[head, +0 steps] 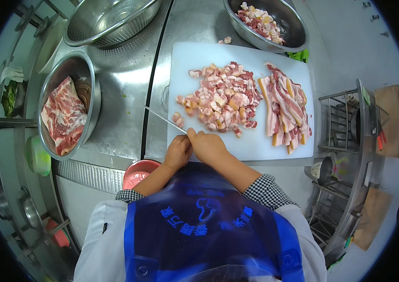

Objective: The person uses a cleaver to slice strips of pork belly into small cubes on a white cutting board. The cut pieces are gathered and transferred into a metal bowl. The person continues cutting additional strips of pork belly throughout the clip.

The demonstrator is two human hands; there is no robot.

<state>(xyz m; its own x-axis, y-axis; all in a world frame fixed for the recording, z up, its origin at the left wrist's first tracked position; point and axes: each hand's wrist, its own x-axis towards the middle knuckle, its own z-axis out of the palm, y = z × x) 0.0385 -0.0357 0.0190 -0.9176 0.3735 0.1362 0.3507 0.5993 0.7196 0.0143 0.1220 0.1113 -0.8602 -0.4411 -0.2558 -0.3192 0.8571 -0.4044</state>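
Observation:
At the near edge of a white cutting board point(284, 157), my right hand point(208, 146) grips a knife, its handle hidden in the fist. The thin blade point(166, 119) points to the far left and is seen nearly edge-on. Against that fist rests my left hand point(177, 152), fingers curled; whether it holds anything is hidden. Just beyond my hands lies a spread pile of diced pork belly point(224, 97), with a few pieces point(177, 119) apart near the blade. Long strips of pork belly point(284, 105), skin edges showing, are heaped on the board's right side.
On the steel table point(121, 88), a bowl point(95, 67) at left holds a large slab of raw pork point(65, 116). A perforated colander point(114, 35) stands behind it. Far right, another bowl point(300, 42) contains diced meat. A red basin point(136, 176) sits below the table edge.

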